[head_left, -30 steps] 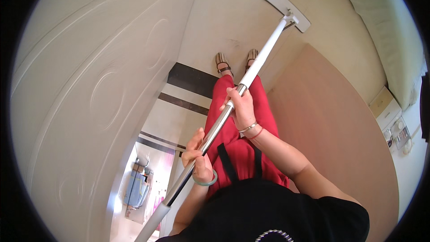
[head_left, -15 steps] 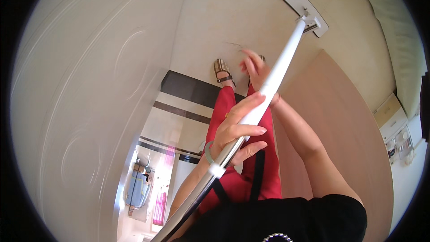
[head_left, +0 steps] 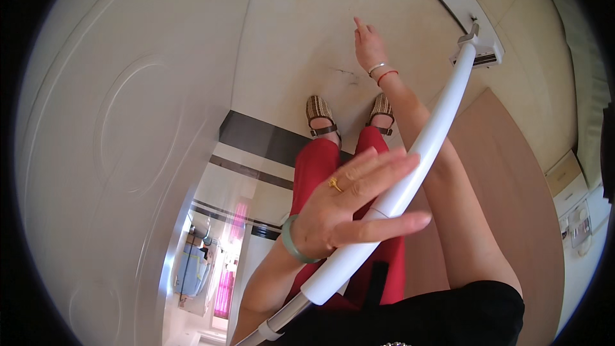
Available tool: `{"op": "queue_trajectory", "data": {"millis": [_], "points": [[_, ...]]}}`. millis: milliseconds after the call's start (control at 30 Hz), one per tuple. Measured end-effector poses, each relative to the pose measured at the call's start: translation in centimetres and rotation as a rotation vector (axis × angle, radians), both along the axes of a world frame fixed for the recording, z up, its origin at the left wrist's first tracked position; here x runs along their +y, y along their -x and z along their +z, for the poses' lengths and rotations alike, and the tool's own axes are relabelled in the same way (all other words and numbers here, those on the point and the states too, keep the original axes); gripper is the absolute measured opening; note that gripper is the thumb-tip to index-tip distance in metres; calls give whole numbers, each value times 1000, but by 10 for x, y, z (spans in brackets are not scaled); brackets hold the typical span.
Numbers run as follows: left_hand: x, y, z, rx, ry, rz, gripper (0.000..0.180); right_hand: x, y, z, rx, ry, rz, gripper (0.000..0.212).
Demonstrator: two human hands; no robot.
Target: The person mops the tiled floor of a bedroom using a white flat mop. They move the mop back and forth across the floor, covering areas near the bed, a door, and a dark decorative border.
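Note:
My left hand (head_left: 346,211) rests around the white mop handle (head_left: 442,115), fingers stretched loosely over it and thumb under it; it wears a gold ring and a green bangle. The handle runs up and right to the flat white mop head (head_left: 464,16) lying on the cream tile floor. My right hand (head_left: 368,41) is off the handle, reaching forward over the floor with fingers apart and nothing in it. Below it are my two feet in woven sandals (head_left: 320,115) and red trousers (head_left: 320,166).
A large white panelled door (head_left: 122,141) fills the left side. A dark threshold strip (head_left: 256,138) leads to another room at lower left. A brown wooden panel (head_left: 512,179) and a wall with sockets (head_left: 576,218) stand to the right.
My right hand has let go of the handle and stretched forward, open. My left hand has slid higher up the handle. The mop head now lies farther to the right.

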State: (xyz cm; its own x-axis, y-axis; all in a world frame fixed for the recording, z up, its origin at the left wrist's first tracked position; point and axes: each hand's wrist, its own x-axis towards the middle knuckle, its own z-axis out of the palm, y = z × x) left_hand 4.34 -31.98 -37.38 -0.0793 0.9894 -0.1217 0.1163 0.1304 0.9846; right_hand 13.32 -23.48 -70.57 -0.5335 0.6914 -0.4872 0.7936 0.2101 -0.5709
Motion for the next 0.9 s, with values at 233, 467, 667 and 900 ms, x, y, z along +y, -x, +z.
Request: {"op": "queue_trajectory", "data": {"millis": [233,467,667,900], "points": [[36,12,-17,691,153,-197,36,13,6,-36,-7,36,16,49],[32,8,-61,628,635,-115,58,15,6,-24,-14,-47,102,54],[22,6,-62,638,625,-195,59,12,9,-30,-31,-65,122,50],[22,4,-63,662,586,-182,57,4,7,-23,-1,-117,143,36]]}}
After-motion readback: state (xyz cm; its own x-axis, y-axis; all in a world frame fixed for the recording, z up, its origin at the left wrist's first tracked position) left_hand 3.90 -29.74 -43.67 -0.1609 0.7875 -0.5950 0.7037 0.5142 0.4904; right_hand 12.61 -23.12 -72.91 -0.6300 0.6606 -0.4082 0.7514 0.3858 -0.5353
